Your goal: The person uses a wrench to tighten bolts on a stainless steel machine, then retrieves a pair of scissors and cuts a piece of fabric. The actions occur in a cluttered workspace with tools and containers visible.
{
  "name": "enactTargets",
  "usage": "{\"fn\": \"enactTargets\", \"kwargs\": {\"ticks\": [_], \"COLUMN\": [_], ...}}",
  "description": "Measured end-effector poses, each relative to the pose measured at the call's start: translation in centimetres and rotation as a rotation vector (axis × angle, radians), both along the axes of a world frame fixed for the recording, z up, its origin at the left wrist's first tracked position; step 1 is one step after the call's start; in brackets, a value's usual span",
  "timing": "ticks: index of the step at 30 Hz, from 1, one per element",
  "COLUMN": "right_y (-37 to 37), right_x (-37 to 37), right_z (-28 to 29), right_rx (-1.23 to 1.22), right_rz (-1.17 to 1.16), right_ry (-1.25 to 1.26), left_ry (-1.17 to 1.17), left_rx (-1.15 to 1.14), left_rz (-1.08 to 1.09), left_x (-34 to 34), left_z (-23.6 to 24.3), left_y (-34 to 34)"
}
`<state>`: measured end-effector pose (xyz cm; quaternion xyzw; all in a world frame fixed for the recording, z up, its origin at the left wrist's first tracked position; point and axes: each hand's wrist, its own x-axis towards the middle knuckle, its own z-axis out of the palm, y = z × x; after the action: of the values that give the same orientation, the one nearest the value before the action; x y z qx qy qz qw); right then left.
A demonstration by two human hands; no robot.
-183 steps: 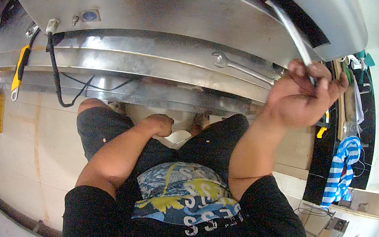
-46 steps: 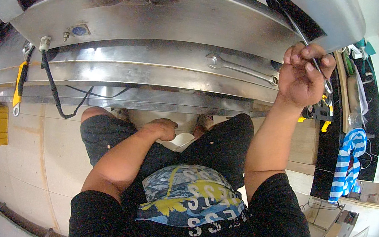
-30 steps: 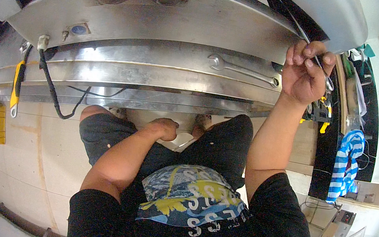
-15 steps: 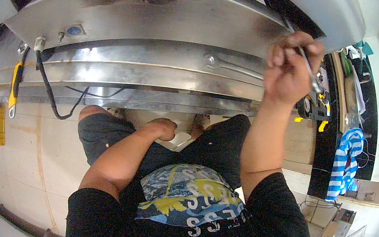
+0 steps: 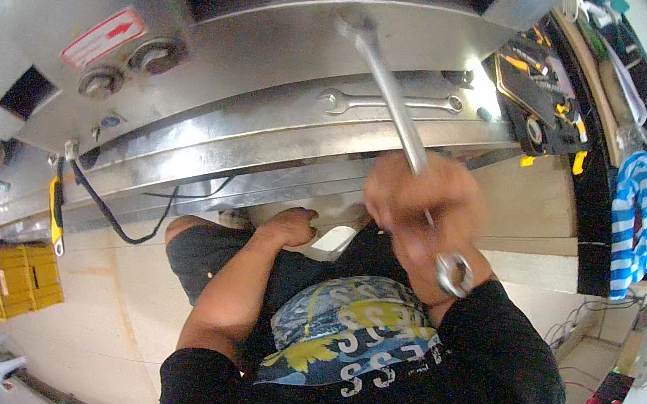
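Note:
My right hand (image 5: pixel 430 198) is closed around the middle of a combination wrench (image 5: pixel 395 99), held up in front of the steel machine. Its open jaw points away from me toward the machine's side, and its ring end hangs by my forearm. The hand is smeared by motion. A second combination wrench (image 5: pixel 394 103) lies on the steel ledge (image 5: pixel 283 136) behind the held one. My left hand (image 5: pixel 290 226) rests low by my knee with its fingers curled in, and nothing shows in it.
A yellow-handled tool (image 5: pixel 54 214) hangs at the ledge's left, beside a black cable (image 5: pixel 99 204). A yellow crate (image 5: pixel 15 280) stands on the floor at left. Yellow-black tools (image 5: pixel 537 109) and a blue-white striped cloth (image 5: pixel 633 226) lie at right. Two large bolts (image 5: pixel 156 55) stick out of the machine.
My right hand has come down and toward me with the wrench, away from the machine's upper right. The view has swung, uncovering the whole wrench on the ledge. My left hand stays by my knee.

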<state>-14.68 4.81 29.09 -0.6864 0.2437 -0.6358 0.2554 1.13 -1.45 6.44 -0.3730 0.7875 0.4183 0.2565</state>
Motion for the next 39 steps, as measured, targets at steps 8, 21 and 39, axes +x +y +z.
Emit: {"fn": "enactTargets", "kwargs": {"ticks": [8,21,39], "right_y": [5.5,5.0,7.5], "right_x": [-6.0,-7.6,-8.8], "right_z": [-2.0,-8.9,-12.3], "right_rx": [0.366,1.104,-0.026], "right_rz": [0.595,0.35,-0.266], "right_ry": [-0.553,-0.443,0.408], "left_ry": [0.608,0.979,1.548], "left_rx": [0.058,0.43,0.731], "left_rz": [0.38,0.591,1.026], "left_x": [-0.4,-5.0,-8.0], "left_z": [-4.8,9.9,20.1], "left_y": [1.2,7.6,7.4]}}
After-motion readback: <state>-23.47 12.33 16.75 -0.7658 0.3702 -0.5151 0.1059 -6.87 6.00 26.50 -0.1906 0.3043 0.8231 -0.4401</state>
